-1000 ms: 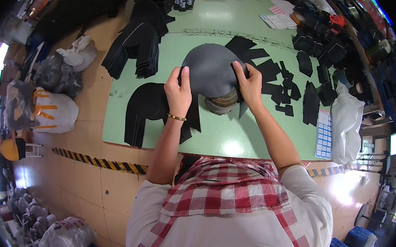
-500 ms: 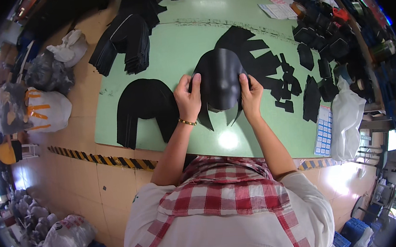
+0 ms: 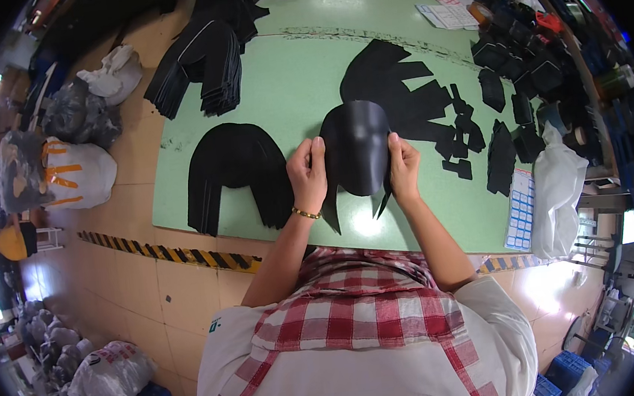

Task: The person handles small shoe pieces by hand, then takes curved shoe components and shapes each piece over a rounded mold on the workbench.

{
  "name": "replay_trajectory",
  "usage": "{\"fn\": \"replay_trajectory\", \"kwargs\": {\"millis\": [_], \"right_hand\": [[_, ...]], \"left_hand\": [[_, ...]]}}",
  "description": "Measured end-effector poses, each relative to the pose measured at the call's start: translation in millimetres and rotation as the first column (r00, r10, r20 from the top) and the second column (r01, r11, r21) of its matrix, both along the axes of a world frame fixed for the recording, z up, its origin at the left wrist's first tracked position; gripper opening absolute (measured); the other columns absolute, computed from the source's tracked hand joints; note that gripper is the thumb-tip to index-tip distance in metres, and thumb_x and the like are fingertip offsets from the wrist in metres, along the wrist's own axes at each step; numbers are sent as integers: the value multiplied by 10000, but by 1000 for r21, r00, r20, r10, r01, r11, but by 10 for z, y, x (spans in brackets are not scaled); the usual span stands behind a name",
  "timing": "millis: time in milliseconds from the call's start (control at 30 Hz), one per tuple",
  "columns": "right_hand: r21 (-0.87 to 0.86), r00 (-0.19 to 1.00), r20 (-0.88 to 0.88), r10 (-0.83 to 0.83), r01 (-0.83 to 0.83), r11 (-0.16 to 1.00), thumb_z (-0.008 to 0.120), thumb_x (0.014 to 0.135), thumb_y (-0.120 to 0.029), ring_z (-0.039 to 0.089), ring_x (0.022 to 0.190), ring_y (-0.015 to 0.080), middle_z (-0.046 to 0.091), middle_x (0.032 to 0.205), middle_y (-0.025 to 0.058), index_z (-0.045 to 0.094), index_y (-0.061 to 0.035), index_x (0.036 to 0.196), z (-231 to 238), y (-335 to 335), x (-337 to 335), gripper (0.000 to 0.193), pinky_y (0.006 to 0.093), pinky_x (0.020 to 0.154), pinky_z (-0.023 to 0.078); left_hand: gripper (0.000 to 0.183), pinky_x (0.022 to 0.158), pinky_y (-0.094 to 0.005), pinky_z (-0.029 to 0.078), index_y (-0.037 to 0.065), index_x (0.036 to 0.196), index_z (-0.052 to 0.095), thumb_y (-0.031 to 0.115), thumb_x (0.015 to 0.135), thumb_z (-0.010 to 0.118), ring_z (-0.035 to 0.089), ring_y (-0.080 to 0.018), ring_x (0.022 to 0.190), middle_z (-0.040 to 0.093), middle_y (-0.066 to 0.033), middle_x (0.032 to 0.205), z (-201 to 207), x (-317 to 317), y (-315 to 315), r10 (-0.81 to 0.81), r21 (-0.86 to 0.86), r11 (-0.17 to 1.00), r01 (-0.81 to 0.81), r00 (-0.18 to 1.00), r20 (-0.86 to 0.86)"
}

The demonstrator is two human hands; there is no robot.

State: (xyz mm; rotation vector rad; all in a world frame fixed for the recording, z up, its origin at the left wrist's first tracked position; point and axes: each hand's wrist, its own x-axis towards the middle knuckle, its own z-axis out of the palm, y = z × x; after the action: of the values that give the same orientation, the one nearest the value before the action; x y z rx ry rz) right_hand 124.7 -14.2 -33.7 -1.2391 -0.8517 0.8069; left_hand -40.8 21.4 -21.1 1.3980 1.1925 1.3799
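While the left hand (image 3: 306, 175) and right hand (image 3: 404, 164) share one black piece (image 3: 359, 149), it curves over the green worktop (image 3: 298, 64)

As the head view looks down, the black piece is right in front of the person, between the two hands and near the closest edge of the worktop. It's bent into a rounded, shiny front, with tapering ends poking out underneath toward the person. Can't tell if those tips touch the surface or hang just above it, tbh.

The left grip is clamped on the piece's left edge, thumb up front. The right grip is clamped on the right edge, thumb showing there too. Most of the other fingers are tucked out of sight. There's a bracelet (image 3: 305, 212) on the left wrist, plus a red-and-white checked apron (image 3: 365, 318) over a white shirt (image 3: 363, 379).

Just left of the left hand lies a black arch (image 3: 233, 149), legs toward the person. Beyond it, a thicker black stack (image 3: 223, 55) reaches the left edge. Past the right hand there's a fan-like black cutout (image 3: 374, 76), then a scatter of small black bits (image 3: 471, 135). Farther right, a blue-and-white sheet (image 3: 520, 210) lies beside a white plastic bag (image 3: 562, 199).
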Motion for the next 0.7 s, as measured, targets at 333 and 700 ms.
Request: {"fn": "replay_trajectory", "kwargs": {"millis": [333, 700], "right_hand": [[-202, 950, 185, 251, -213, 956, 592, 917, -238, 331, 556, 6, 399, 577, -89, 490, -39, 634, 441, -219, 209, 361, 219, 475, 272], [-247, 203, 923, 326, -333, 910, 690, 772, -229, 491, 1149, 314, 570, 1169, 153, 522, -85, 1185, 67, 849, 1384, 468, 391, 974, 395]], "left_hand": [[340, 442, -269, 275, 8, 692, 500, 244, 933, 542, 326, -51, 517, 357, 2, 539, 488, -501, 32, 102, 121, 990, -71, 957, -273], [375, 610, -435, 438, 9, 815, 591, 381, 870, 589, 544, -386, 648, 571, -172, 684, -35, -2341, 928, 205, 81, 967, -242, 549, -810]]}}
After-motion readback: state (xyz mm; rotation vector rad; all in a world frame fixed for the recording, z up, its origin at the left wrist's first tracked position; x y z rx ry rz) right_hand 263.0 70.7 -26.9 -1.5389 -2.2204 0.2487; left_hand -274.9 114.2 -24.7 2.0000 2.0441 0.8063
